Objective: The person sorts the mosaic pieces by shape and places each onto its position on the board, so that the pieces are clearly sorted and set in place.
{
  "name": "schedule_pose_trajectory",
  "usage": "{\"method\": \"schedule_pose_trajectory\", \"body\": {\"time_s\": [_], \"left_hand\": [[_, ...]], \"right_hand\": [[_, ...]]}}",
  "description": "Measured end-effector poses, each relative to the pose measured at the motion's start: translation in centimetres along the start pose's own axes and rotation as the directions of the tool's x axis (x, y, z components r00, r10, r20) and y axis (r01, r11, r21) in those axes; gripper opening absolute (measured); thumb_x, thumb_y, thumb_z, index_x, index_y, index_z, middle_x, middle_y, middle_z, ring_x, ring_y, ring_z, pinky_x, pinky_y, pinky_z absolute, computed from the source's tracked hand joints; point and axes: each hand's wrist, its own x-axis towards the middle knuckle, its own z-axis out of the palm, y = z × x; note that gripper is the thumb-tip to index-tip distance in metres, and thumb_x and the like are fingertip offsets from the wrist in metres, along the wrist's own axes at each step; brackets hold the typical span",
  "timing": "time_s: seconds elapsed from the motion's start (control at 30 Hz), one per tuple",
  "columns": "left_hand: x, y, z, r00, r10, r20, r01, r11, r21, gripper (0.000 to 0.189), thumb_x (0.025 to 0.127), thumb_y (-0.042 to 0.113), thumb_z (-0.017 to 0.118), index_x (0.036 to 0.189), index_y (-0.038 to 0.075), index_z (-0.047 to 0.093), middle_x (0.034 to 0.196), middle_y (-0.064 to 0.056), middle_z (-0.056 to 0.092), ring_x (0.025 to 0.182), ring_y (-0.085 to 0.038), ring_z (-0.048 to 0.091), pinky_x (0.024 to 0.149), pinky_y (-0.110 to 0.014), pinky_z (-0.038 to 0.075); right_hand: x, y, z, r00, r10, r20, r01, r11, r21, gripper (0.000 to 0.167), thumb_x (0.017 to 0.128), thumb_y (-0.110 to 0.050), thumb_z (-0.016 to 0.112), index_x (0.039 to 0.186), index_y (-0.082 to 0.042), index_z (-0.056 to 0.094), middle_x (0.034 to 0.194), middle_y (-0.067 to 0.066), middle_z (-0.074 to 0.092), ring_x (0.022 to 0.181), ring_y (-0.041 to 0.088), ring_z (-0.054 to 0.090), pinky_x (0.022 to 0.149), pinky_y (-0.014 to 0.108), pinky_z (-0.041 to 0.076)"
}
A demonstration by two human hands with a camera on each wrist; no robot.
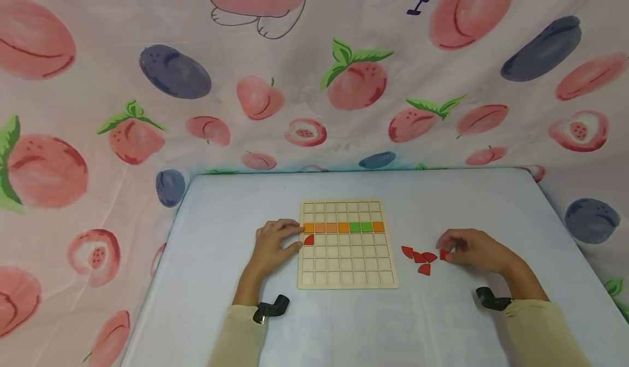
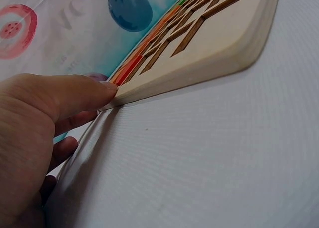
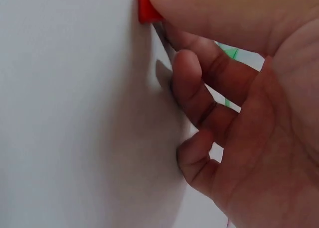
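Observation:
A square wooden grid board (image 1: pixel 347 289) lies on the table. One of its rows holds orange and green square tiles (image 1: pixel 361 227), and a red quarter-circle piece (image 1: pixel 309 240) sits in the leftmost cell of the row below. At the board's left edge, my left hand (image 1: pixel 275 245) touches the rim with thumb and fingertips; in the left wrist view the thumb (image 2: pixel 84 92) rests against the wooden side. Right of the board, my right hand (image 1: pixel 472 249) pinches a red piece (image 3: pixel 147 8) between thumb and finger, its far part hidden.
Several loose red quarter-circle pieces (image 1: pixel 423 258) lie between the board and my right hand. A white cloth covers the table (image 1: pixel 354 329). Behind it hangs a fruit-patterned cloth (image 1: pixel 304 61). Each wrist wears a black device (image 1: pixel 491 300).

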Motion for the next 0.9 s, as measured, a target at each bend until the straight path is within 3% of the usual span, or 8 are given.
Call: {"method": "schedule_pose_trajectory", "body": {"time_s": [0.2,0.37,0.63,0.73,0.9], "left_hand": [[0.0,0.1,0.1,1.000,-0.001,-0.012,0.001,1.000,0.007,0.034,0.089,0.030,0.078,0.123,0.024,0.076,0.130,0.005,0.067,0.120,-0.020,0.053,0.100,-0.049,0.033],[0.0,0.2,0.1,1.000,0.000,-0.014,0.000,1.000,0.015,0.034,0.089,0.029,0.078,0.122,0.024,0.076,0.130,0.005,0.067,0.120,-0.021,0.054,0.098,-0.049,0.034],[0.0,0.3,0.0,1.000,0.002,-0.008,-0.002,1.000,0.015,0.034,0.089,0.029,0.078,0.123,0.024,0.076,0.131,0.005,0.067,0.120,-0.021,0.054,0.098,-0.049,0.033],[0.0,0.2,0.0,1.000,0.012,-0.018,-0.011,1.000,0.020,0.035,0.088,0.029,0.078,0.122,0.024,0.076,0.130,0.005,0.067,0.119,-0.021,0.054,0.097,-0.049,0.033],[0.0,0.1,0.1,0.999,0.020,-0.025,-0.020,1.000,0.022,0.034,0.088,0.029,0.079,0.122,0.024,0.076,0.129,0.004,0.068,0.119,-0.022,0.054,0.097,-0.049,0.034]], "right_hand": [[1.2,-1.0,0.3,0.998,0.047,-0.039,-0.043,0.996,0.076,0.016,0.091,-0.021,0.077,0.104,-0.018,0.070,0.095,-0.003,0.068,0.093,0.012,0.061,0.083,0.025,0.052],[2.8,-2.0,1.2,0.998,0.043,-0.051,-0.036,0.991,0.130,0.013,0.093,-0.020,0.074,0.104,-0.018,0.070,0.097,0.000,0.068,0.098,0.020,0.061,0.087,0.031,0.052],[5.1,-4.2,2.5,0.999,0.037,0.007,-0.037,0.972,0.231,0.019,0.094,-0.023,0.073,0.112,-0.014,0.071,0.101,0.006,0.069,0.091,0.024,0.063,0.075,0.029,0.057],[6.1,-5.0,3.1,1.000,0.008,0.006,-0.010,0.965,0.261,0.020,0.095,-0.022,0.072,0.113,-0.013,0.070,0.103,0.007,0.069,0.091,0.024,0.064,0.076,0.029,0.057],[7.5,-6.6,4.4,0.999,-0.036,-0.006,0.036,0.929,0.369,0.019,0.096,-0.018,0.071,0.112,-0.009,0.064,0.105,0.012,0.066,0.089,0.025,0.068,0.077,0.029,0.058]]}}
